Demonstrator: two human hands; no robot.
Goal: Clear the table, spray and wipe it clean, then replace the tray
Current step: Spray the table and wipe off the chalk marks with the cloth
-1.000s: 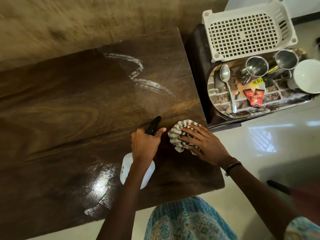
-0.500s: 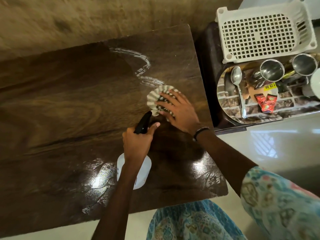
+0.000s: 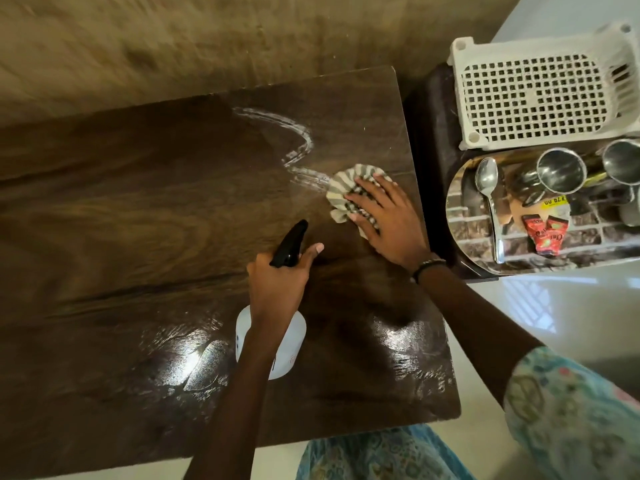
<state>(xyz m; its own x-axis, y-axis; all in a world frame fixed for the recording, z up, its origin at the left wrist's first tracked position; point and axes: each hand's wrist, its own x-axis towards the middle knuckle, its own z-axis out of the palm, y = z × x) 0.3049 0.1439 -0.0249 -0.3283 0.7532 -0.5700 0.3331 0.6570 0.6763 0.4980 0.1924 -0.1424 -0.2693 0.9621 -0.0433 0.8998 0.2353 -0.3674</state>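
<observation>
My right hand [image 3: 384, 220] presses flat on the striped grey-white crumpled cloth [image 3: 349, 192], white foamy spray streak [image 3: 294, 150] touching it at 10 o'clock on the dark wooden table [image 3: 138, 237], left hand [image 3: 277, 285] gripping the white spray bottle [image 3: 273, 344].

Two steel cups [image 3: 561, 170], one spoon [image 3: 489, 195], two sachets [image 3: 545, 233].
</observation>
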